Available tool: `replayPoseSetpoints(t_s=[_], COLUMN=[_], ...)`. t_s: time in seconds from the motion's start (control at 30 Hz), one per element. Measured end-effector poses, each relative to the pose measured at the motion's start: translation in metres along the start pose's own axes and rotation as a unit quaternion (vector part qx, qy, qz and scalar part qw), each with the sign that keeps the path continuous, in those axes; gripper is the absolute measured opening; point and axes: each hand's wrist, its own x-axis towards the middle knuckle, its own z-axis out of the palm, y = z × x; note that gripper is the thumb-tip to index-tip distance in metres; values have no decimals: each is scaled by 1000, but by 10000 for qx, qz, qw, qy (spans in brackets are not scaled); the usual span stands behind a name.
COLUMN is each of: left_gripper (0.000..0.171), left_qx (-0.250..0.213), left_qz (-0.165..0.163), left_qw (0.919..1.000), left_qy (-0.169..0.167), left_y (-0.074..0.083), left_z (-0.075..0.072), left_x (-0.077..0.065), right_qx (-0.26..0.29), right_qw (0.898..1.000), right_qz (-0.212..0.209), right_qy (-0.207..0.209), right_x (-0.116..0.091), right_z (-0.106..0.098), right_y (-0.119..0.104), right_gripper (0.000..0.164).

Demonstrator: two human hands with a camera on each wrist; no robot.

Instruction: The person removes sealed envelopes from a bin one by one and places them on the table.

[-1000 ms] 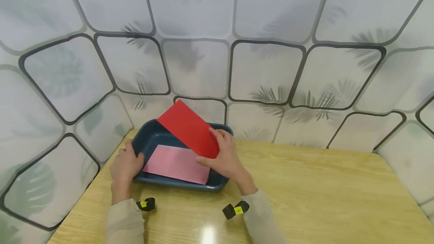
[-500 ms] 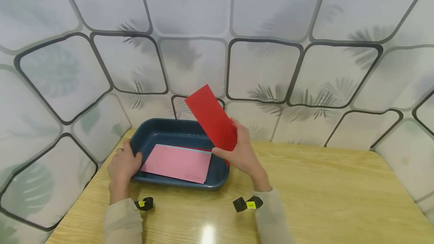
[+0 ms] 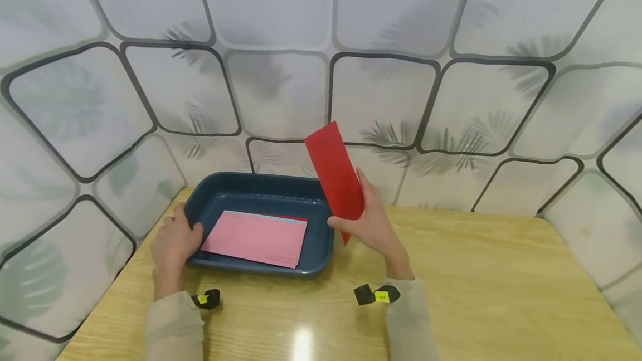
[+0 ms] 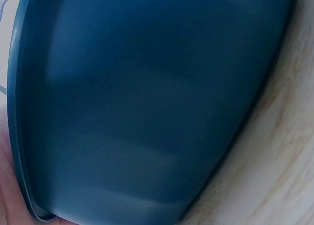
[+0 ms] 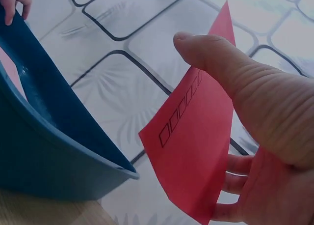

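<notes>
My right hand (image 3: 373, 226) holds a red envelope (image 3: 333, 169) up beside the right end of a dark blue plastic basin (image 3: 266, 185). In the right wrist view the thumb lies on one side of the red envelope (image 5: 189, 136), fingers behind it, and a row of printed boxes shows. My left hand (image 3: 174, 241) grips the basin's left rim. A pink envelope (image 3: 256, 238) lies on top inside the basin, with light blue and red edges peeking out beneath it. The basin's outer wall (image 4: 147, 102) fills most of the left wrist view.
The basin stands on a light wood-grain table (image 3: 466, 283), toward its back left. A patterned pale curtain or wall covering (image 3: 286, 93) rises behind the table and along both sides. Each wrist wears a black strap-on device (image 3: 378, 295).
My right hand has carried the red envelope rightward, out from over the basin, and the envelope stands more upright. My left hand keeps its grip on the rim.
</notes>
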Motion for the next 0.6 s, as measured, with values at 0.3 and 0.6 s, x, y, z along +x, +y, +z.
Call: replayPoseSetpoints(t_s=[0.3,0.6], left_gripper=[65,67], left_qx=[13,19], left_qz=[-11,37], left_qw=[9999,10000], left_qy=[-101,-85], left_y=[-1,-4], left_z=[8,3], left_x=[-2,1], right_qx=[25,-444], right_qw=[10000,9972], right_qz=[79,518], right_qy=[-34,302], right_x=[-7,-7], right_z=[-21,-45], right_y=[17,57], right_gripper=[110,118])
